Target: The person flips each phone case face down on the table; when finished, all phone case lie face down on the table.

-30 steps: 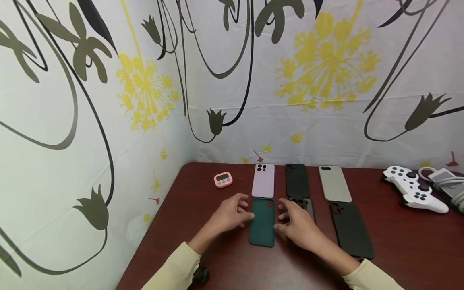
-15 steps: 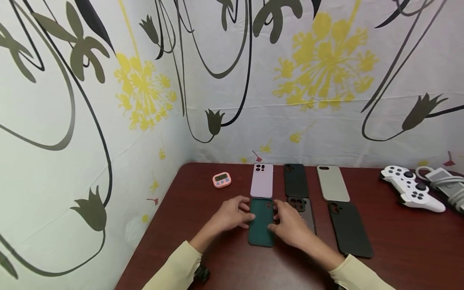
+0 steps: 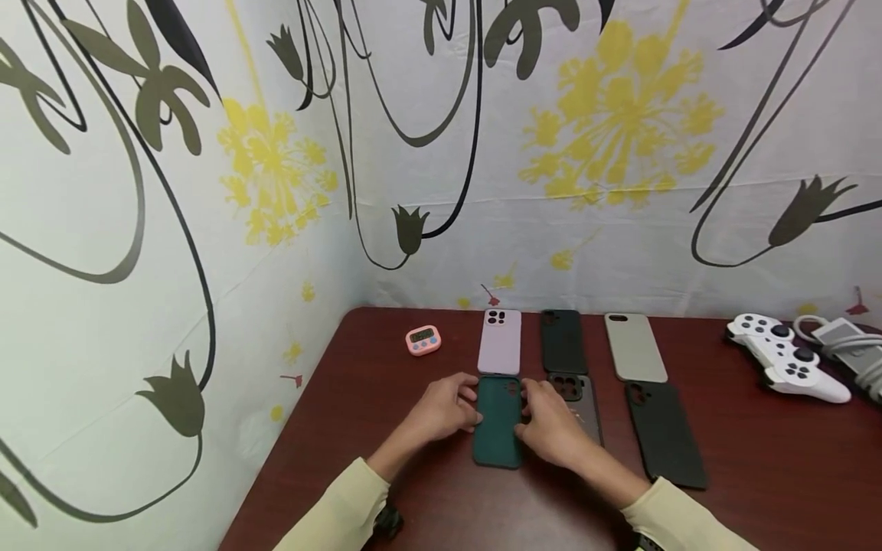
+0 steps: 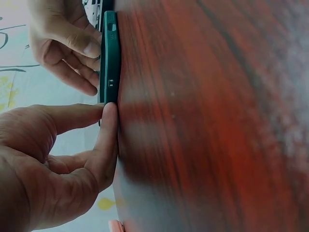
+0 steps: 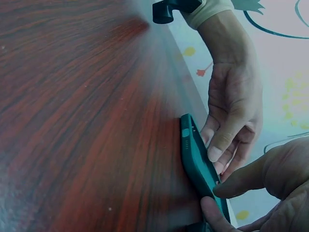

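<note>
Lying lengthwise, green case (image 3: 498, 422) between hands (image 3: 499, 417)

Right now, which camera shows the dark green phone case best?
The head view: the whole dark green phone case lies flat between both hands. The left wrist view shows only its edge with buttons; the right wrist view, one edge and end.
</note>
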